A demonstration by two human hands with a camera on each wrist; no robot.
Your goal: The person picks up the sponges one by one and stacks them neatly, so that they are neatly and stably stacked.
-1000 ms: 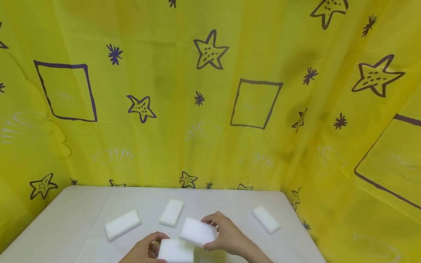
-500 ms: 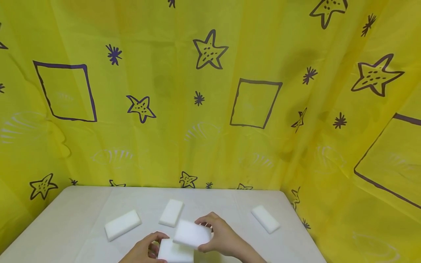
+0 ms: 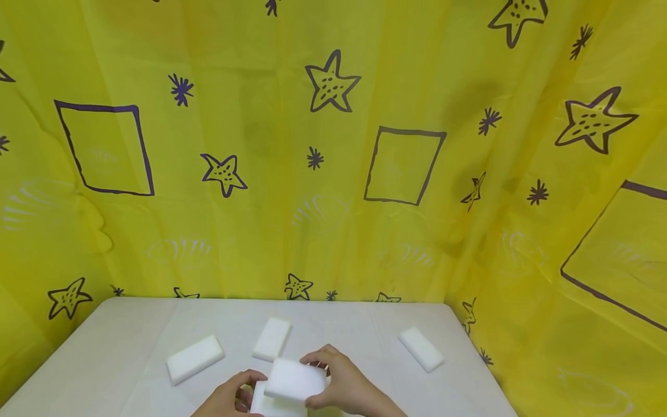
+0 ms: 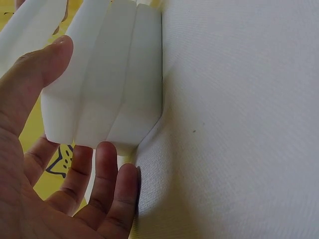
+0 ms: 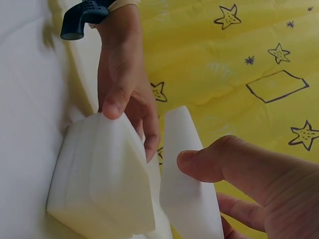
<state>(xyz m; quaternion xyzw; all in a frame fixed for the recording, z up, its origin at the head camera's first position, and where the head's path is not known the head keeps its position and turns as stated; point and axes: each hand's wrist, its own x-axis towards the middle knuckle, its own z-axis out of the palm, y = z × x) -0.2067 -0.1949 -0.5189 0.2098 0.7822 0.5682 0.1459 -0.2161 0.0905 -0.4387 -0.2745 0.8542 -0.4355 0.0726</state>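
Note:
A stack of three white sponge blocks (image 4: 102, 74) lies flat on the table, near its front. My left hand (image 3: 229, 397) grips the stack from the left, thumb near the top block and fingertips along the side. Above it, my right hand (image 3: 344, 383) pinches another white sponge block (image 3: 296, 379) between thumb and fingers. In the right wrist view a gap shows between this held block (image 5: 185, 194) and the top of the stack. From the head view, the held block hides part of the stack (image 3: 276, 408).
Three loose sponge blocks lie on the white-covered table (image 3: 354, 318): one at left (image 3: 195, 359), one behind the stack (image 3: 272, 339), one at right (image 3: 421, 348). A yellow curtain (image 3: 260, 220) with starfish prints hangs around the back and sides.
My right hand has moved left and slightly nearer with its sponge block, which now covers more of the stack. My left hand stays in place on the stack.

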